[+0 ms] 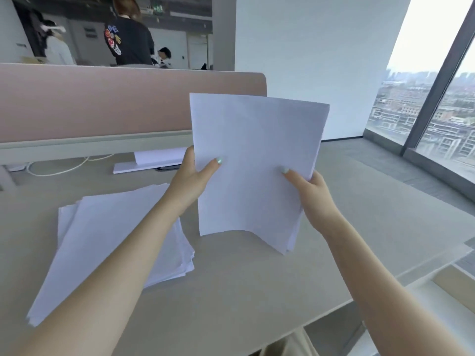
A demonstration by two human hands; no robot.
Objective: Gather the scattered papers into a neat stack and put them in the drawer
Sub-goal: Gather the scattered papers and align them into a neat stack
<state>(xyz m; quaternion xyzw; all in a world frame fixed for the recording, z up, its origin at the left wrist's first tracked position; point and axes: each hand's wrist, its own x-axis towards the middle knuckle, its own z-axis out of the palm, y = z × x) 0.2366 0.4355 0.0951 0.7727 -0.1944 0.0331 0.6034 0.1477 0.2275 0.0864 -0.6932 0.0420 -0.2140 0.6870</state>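
Head view: both hands (195,181) grip upright paper stack (254,160) by its sides.

Two bare forearms, no sleeves, no watch or bracelet visible; left hand (191,181) and right hand (312,194) slender, no rings seen, thumbnails painted pale mint green with slight gloss; strip of beige fabric, probably trousers (288,343), at bottom edge.
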